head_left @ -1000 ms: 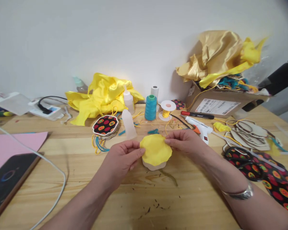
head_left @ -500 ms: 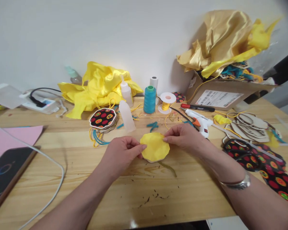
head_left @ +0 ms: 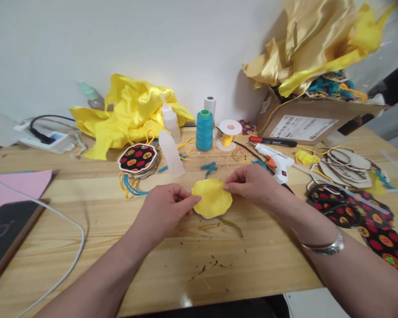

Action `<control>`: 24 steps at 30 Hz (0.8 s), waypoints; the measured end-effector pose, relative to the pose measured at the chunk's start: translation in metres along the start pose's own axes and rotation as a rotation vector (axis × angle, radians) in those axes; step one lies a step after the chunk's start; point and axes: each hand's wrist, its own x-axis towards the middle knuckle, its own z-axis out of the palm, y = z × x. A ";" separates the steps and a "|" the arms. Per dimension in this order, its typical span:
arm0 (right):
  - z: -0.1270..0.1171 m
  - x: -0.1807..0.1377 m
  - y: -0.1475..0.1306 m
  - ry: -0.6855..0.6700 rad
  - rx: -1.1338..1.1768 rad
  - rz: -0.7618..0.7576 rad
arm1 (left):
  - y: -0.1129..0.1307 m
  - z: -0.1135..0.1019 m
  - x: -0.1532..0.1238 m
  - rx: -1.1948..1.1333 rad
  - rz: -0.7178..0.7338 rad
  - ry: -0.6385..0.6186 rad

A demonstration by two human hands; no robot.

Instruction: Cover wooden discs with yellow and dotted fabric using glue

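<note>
A round yellow fabric piece (head_left: 212,197) with a scalloped outline is held just over the table in the middle. A pale backing edge shows under its lower rim. My left hand (head_left: 167,206) pinches its left edge between thumb and fingers. At its upper right edge, my right hand (head_left: 248,183) has thumb and forefinger closed on it. Just below the piece lies a thin olive-green strip (head_left: 232,226). Short teal scraps (head_left: 208,168) are on the table behind it. A stack of scalloped pieces topped with patterned black fabric (head_left: 138,159) sits to the left.
Behind stand a translucent bottle (head_left: 171,154), a teal thread cone (head_left: 204,130) and a yellow thread spool (head_left: 228,137). A white glue gun (head_left: 278,161) lies right, near black-handled scissors (head_left: 334,205). A cardboard box (head_left: 345,119) overflows with fabric. At left lie a phone (head_left: 9,234) and cable.
Both hands keep their pinch on the yellow fabric piece, which looks almost unmoved. The whole view has shifted slightly, so things appear a little higher and farther left.
</note>
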 end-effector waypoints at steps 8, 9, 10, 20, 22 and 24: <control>0.001 -0.002 -0.004 0.034 -0.091 -0.003 | 0.000 -0.001 -0.001 0.105 0.029 0.014; 0.001 -0.002 -0.005 0.033 -0.098 0.003 | 0.000 -0.001 -0.001 0.110 0.035 0.015; 0.001 -0.002 -0.006 0.033 -0.104 0.009 | 0.000 -0.001 -0.001 0.114 0.041 0.016; 0.002 -0.002 -0.006 0.033 -0.147 0.006 | 0.001 -0.001 -0.001 0.151 0.048 0.027; 0.002 -0.002 -0.006 0.031 -0.165 0.005 | 0.001 0.000 -0.001 0.170 0.050 0.019; 0.002 -0.002 -0.006 0.028 -0.171 0.010 | 0.001 -0.001 -0.001 0.180 0.054 0.015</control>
